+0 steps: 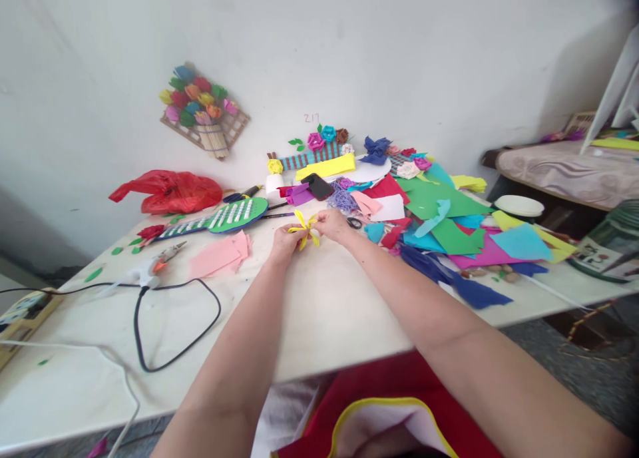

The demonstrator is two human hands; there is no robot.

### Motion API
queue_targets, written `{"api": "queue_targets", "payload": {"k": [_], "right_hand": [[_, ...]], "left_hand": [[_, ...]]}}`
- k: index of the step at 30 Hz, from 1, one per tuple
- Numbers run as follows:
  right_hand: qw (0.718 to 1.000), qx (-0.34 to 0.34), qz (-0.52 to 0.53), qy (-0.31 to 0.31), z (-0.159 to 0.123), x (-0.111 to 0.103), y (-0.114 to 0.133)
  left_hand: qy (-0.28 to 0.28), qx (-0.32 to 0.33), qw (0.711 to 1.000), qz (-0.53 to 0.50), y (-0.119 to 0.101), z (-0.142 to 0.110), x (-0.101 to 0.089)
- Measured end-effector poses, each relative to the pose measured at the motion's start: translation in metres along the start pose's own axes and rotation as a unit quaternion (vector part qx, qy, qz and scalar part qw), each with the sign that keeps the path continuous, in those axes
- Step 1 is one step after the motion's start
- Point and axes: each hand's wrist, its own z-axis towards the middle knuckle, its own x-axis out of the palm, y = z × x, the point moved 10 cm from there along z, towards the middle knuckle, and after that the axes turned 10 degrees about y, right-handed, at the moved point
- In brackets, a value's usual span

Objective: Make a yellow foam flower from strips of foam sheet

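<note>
Between my two hands, above the middle of the white table [329,311], is a yellow paper flower [306,229] with narrow petals spreading outward. My left hand [287,240] pinches it from the left side. From the right, the fingers of my right hand [332,224] are closed on its other side. The fingertips partly cover the flower's centre. A dark phone [317,186] lies just beyond the hands, beside a tangle of purple string [342,197]. Close to my right wrist is a small pair of dark scissor handles [354,223].
Coloured paper sheets [444,198] cover the right side. At left lie pink sheets [219,255], a glue gun [147,271] with a looping black cord [217,311], a green beaded piece [239,215] and a red plastic bag [174,192]. A glass jar [612,245] stands far right.
</note>
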Motion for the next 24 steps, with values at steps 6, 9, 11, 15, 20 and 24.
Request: {"api": "queue_targets", "payload": {"k": [6,9,11,15,20,24], "right_hand": [[0.999,0.036,-0.022,-0.012,-0.003,-0.002,0.002],[0.998,0.053,-0.040,-0.019,-0.005,-0.004,0.003],[0.998,0.045,-0.041,-0.015,-0.005,-0.003,0.004],[1.000,0.013,-0.018,-0.001,-0.002,0.002,0.003],[1.000,0.001,0.019,0.010,0.003,0.011,-0.003],[1.000,-0.010,0.000,0.001,0.000,0.013,0.003]], "left_hand": [[-0.012,0.003,1.000,0.001,0.000,0.000,-0.002],[-0.014,0.005,1.000,0.003,0.001,0.001,-0.003],[-0.021,0.007,1.000,0.002,0.001,0.001,-0.005],[-0.032,0.009,0.999,-0.001,0.001,0.001,-0.006],[-0.045,0.014,0.999,0.002,0.000,0.000,-0.010],[-0.038,0.024,0.999,-0.005,0.000,0.000,-0.011]]}}
